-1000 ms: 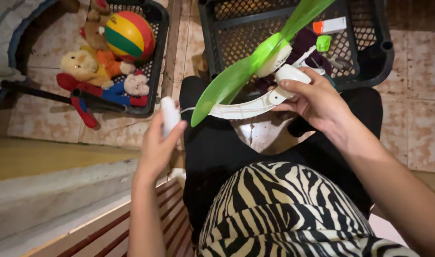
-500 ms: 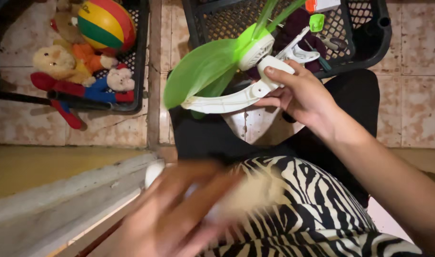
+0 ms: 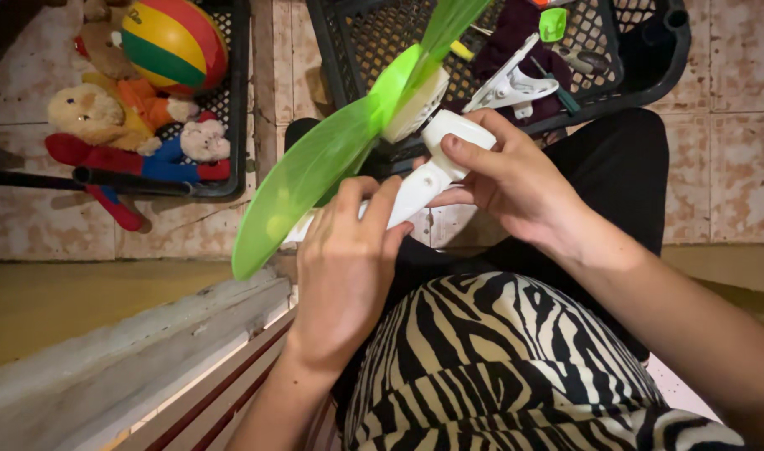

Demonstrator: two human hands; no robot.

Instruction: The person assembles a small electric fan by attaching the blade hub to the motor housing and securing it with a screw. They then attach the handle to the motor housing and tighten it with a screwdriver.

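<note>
Head view: your left hand (image 3: 344, 267) has come back up and now wraps its fingers (image 3: 373, 205) round the white stem of the toy fan (image 3: 415, 179), no longer off to the side w/ the small white piece. Right hand (image 3: 515, 188) is clenched on the fan's white body by the green blades (image 3: 315, 171). Fan sits over your lap, in front of the black crate (image 3: 657, 75). Both hands on it means a steadier hold.
</note>
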